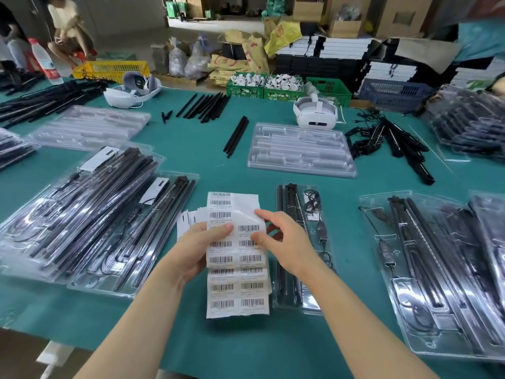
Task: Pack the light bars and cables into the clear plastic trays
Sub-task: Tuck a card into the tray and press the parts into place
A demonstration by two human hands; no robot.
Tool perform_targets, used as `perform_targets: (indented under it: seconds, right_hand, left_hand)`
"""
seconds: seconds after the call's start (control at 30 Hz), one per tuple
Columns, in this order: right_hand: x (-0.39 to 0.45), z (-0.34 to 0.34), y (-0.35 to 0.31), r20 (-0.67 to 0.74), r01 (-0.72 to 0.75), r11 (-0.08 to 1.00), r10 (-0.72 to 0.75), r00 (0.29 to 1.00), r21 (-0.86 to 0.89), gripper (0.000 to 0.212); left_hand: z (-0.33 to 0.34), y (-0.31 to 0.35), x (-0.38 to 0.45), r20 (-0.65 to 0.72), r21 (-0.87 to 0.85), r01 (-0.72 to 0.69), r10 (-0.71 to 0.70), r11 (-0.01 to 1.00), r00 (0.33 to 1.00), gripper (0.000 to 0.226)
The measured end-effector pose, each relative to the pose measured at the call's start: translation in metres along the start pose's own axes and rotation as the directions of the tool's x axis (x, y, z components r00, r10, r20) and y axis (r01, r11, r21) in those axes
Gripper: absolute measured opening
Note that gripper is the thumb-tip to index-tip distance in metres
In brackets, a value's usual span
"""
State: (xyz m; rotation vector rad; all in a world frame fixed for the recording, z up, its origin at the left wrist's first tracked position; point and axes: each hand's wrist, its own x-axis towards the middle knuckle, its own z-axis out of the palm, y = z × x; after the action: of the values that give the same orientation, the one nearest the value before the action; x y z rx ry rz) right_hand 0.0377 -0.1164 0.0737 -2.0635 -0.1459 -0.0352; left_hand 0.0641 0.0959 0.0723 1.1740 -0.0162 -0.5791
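Two hands: left hand (203,248) grips barcode label sheet (236,258); right hand (281,236) pinches a label edge.
Packed tray (303,247): just right of sheet.
Advice: peel slowly, flat.

This is a packing workshop or warehouse: behind the long green desk (191,149) stand stacked cardboard boxes (344,26), plastic crates (273,90) and sacks (240,64).

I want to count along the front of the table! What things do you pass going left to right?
Stack of filled clear plastic trays → white barcode sticker sheet → single filled clear tray → filled clear trays on the right.
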Motion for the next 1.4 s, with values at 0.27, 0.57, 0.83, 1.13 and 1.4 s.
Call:
perform_targets:
  seconds: [0.27,0.57,0.83,1.13,1.4]
  right_hand:
    - [0.0042,0.0007,0.0038,-0.095,0.109,0.968,-0.133,0.987,-0.224,0.051]
    - [0.0040,0.0018,0.0019,-0.057,0.133,0.970,-0.148,0.987,-0.203,0.042]
    - [0.0011,0.0003,-0.0033,-0.101,0.097,0.995,-0.097,0.990,-0.001,0.027]
    - [0.0037,-0.0008,0.0008,-0.114,0.169,0.961,-0.198,0.974,-0.219,0.022]
    - [0.0021,0.0020,0.0043,-0.106,0.182,0.954,-0.211,0.972,-0.237,0.030]
  left_hand:
    - [0.0004,0.0060,0.0031,-0.035,0.045,0.025,-0.023,0.999,0.999,0.033]
    - [-0.0019,0.0073,0.0058,-0.040,0.032,0.051,-0.050,0.998,0.998,0.026]
    - [-0.0025,0.0064,0.0068,-0.039,0.027,0.066,-0.065,0.997,0.997,0.031]
    - [-0.0020,0.0074,0.0069,-0.050,0.038,0.097,-0.095,0.995,0.994,0.033]
    - [-0.0037,0.0068,0.0079,-0.049,0.046,0.069,-0.067,0.997,0.997,0.026]
